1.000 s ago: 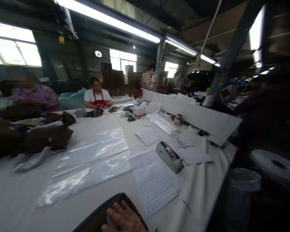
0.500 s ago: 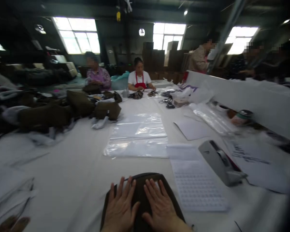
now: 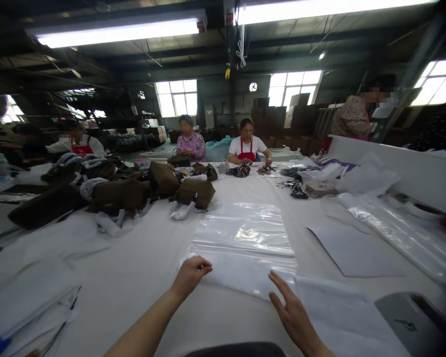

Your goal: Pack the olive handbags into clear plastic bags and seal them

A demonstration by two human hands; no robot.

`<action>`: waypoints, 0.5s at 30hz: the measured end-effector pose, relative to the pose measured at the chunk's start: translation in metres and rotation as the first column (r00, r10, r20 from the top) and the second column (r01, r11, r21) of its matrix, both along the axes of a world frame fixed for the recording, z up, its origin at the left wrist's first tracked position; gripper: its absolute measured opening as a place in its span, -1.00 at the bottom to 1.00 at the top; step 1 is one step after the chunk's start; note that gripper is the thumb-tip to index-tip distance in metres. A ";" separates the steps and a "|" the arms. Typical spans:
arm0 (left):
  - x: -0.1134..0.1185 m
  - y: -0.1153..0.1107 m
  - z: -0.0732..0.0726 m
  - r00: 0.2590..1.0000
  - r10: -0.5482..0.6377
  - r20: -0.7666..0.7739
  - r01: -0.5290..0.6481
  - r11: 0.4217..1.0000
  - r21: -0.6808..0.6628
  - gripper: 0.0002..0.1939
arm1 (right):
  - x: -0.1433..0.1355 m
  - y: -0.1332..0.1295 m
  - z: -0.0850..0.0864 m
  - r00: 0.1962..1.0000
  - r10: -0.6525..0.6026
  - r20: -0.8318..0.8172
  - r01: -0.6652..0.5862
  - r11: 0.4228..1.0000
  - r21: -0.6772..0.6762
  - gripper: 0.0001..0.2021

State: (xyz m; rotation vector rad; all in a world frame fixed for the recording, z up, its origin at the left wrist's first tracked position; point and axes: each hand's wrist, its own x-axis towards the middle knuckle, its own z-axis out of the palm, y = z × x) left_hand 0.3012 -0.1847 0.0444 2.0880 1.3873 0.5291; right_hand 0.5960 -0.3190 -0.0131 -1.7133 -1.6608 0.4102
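Note:
A flat stack of clear plastic bags (image 3: 241, 248) lies on the white table in front of me. My left hand (image 3: 191, 275) is at its near left corner, thumb and fingers pinched together; what is between them, if anything, I cannot make out. Close by the near right corner, my right hand (image 3: 292, 310) is open, its fingers apart and pointing at the stack. The dark rounded top of a bag (image 3: 238, 350) shows at the bottom edge between my forearms, with no hand on it. A printed sheet (image 3: 342, 307) lies right of my right hand.
Olive-brown bags (image 3: 122, 194) with white wrapping are heaped at the left. A grey tape dispenser (image 3: 405, 317), a paper sheet (image 3: 357, 250) and a clear plastic roll (image 3: 401, 238) lie to the right, beside a white partition (image 3: 397, 158). Several people sit or stand beyond, one in a red apron (image 3: 247, 154).
Both hands have left the dark bag and reached forward to the clear plastic bags. My left hand has closed into a pinch. The view has tilted up, so the dark bag is mostly out of sight.

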 end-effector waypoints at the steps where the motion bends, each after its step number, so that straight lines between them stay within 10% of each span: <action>1: 0.011 0.018 -0.011 0.999 -0.021 -0.040 0.020 1.000 -0.023 -0.81 | 0.003 0.016 -0.013 0.999 0.037 0.025 -0.036 0.998 -0.053 -0.53; 7: 0.048 0.078 -0.055 0.951 -0.143 -0.275 0.100 0.981 -0.164 -0.88 | 0.007 0.050 -0.055 0.954 0.123 0.275 -0.064 0.975 -0.214 -0.50; 15: 0.061 0.082 0.003 0.833 -0.469 -0.295 0.452 0.883 -0.128 -0.68 | 0.013 0.086 0.029 0.849 0.183 0.495 -0.044 0.959 -0.278 -0.77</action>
